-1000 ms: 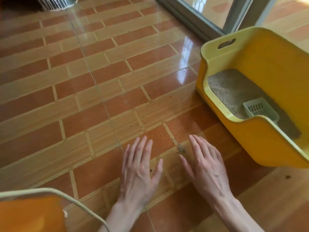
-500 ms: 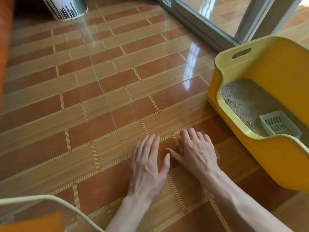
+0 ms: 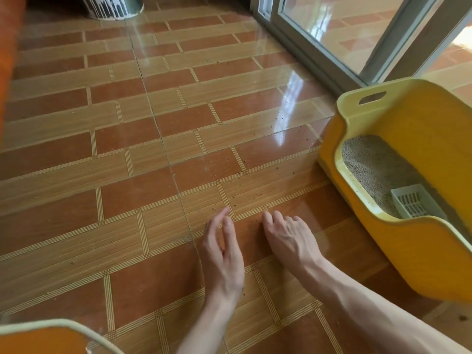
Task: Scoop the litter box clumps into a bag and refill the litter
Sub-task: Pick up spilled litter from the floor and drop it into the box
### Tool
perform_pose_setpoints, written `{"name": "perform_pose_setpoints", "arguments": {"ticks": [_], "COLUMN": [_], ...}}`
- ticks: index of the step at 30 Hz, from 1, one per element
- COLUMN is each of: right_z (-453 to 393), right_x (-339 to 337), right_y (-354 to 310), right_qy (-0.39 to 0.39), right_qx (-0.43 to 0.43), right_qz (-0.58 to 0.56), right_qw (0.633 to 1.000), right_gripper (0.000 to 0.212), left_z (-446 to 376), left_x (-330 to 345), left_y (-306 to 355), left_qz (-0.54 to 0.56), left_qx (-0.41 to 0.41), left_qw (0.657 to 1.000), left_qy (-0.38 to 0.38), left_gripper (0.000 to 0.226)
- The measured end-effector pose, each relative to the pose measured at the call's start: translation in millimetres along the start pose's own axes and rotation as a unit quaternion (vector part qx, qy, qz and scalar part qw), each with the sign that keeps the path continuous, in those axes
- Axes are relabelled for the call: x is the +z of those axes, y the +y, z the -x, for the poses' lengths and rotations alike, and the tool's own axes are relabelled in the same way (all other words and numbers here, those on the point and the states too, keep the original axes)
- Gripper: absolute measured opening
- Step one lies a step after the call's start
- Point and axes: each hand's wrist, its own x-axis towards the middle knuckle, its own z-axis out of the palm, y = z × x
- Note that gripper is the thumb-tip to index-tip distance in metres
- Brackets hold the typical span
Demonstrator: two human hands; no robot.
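A yellow litter box (image 3: 383,108) stands on the tiled floor at the right, with grey litter (image 3: 375,164) inside and a pale slotted scoop (image 3: 413,203) lying in it near the front wall. Loose litter grains (image 3: 255,192) are scattered over the tiles to the left of the box. My left hand (image 3: 222,251) is turned on its edge on the floor, fingers slightly curled and holding nothing. My right hand (image 3: 288,238) rests palm down beside it, fingers curled onto the tile, nothing visible in it. Both hands are left of the box, apart from it.
A sliding glass door frame (image 3: 319,57) runs behind the litter box. A white-and-black round container (image 3: 112,6) stands at the top left. A pale-rimmed orange object (image 3: 51,335) fills the bottom left corner. An orange edge (image 3: 10,47) borders the left side.
Both hands slid forward over the tiles and drew together, then parted a little. The left hand turned from flat onto its edge; the right hand's fingers curled. The view shifted left, so the box sits further right.
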Motion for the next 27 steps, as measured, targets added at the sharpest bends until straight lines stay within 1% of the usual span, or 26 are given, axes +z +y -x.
{"name": "perform_pose_setpoints", "arguments": {"ticks": [3,6,8,11,14,16,18,21,25,27], "right_z": [-2,1,9,27,38,40,41,43,47,50], "right_x": [-2,-11,-19,-37,-51,-58,-63,-66,-67,-67], "right_y": [0,3,0,-16,-35,-45,-53,-60,-61,-58], "right_qy": [-0.016,-0.008,0.013,0.054,0.06,0.056,0.037,0.022,0.042,0.064], "right_qx": [0.012,0.046,0.042,0.008,-0.028,-0.044,-0.049,-0.066,-0.075,-0.074], "right_qz": [-0.04,-0.118,-0.161,-0.235,-0.279,-0.283,-0.275,-0.219,-0.182,-0.191], "right_qw": [0.999,0.992,0.986,0.97,0.958,0.956,0.959,0.973,0.98,0.977], "right_gripper": [0.015,0.02,0.024,0.029,0.031,0.031,0.032,0.031,0.04,0.042], "left_z": [0,-6,-9,-13,-14,-14,-13,-11,-9,-10], "left_x": [1,-2,-5,-8,-10,-11,-12,-13,-16,-20], "left_y": [14,22,26,33,37,39,38,38,42,42], "left_qz": [0.106,0.203,0.27,0.367,0.439,0.484,0.517,0.531,0.535,0.55], "left_qx": [-0.071,-0.172,-0.233,-0.307,-0.372,-0.398,-0.41,-0.412,-0.421,-0.428], "left_qw": [0.992,0.964,0.934,0.878,0.817,0.778,0.749,0.737,0.727,0.711], "left_qy": [0.006,0.011,0.012,0.007,-0.027,-0.048,-0.06,-0.076,-0.094,-0.093], "left_gripper": [0.045,0.045,0.048,0.054,0.061,0.063,0.062,0.061,0.059,0.058]}}
